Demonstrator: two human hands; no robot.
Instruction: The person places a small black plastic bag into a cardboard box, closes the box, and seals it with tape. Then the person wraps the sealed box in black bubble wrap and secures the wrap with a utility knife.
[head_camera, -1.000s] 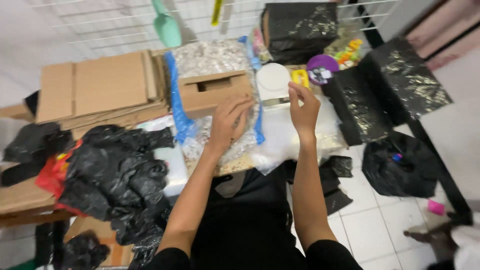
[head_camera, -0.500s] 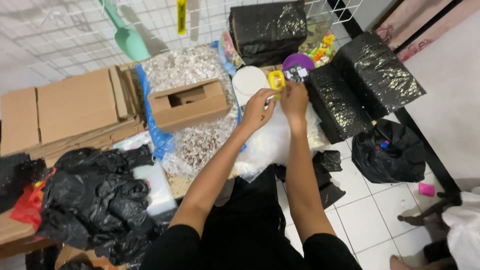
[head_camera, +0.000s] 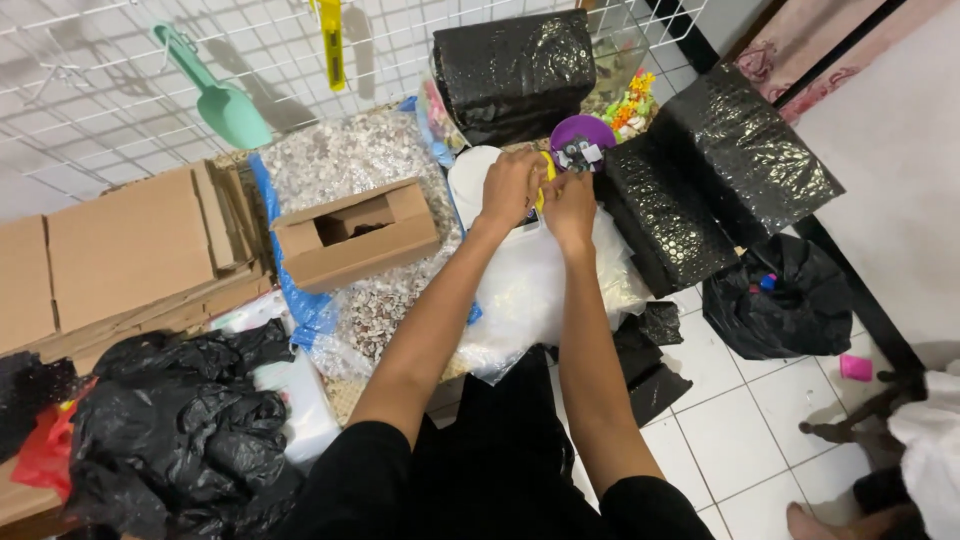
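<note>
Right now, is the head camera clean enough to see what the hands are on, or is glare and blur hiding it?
Head view: sharp, evenly lit, no motion blur; the left hand and right hand meet over a small yellow object, mostly hidden by fingers. Glare speckles the black bubble-wrap rolls; the mint scoop casts soft shadows on the wire grid wall. Edges bend slightly.

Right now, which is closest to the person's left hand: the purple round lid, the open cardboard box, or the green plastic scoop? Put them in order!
1. The purple round lid, just right of the left hand.
2. The open cardboard box, to its left.
3. The green plastic scoop, far left, hanging on the wire grid.
</note>
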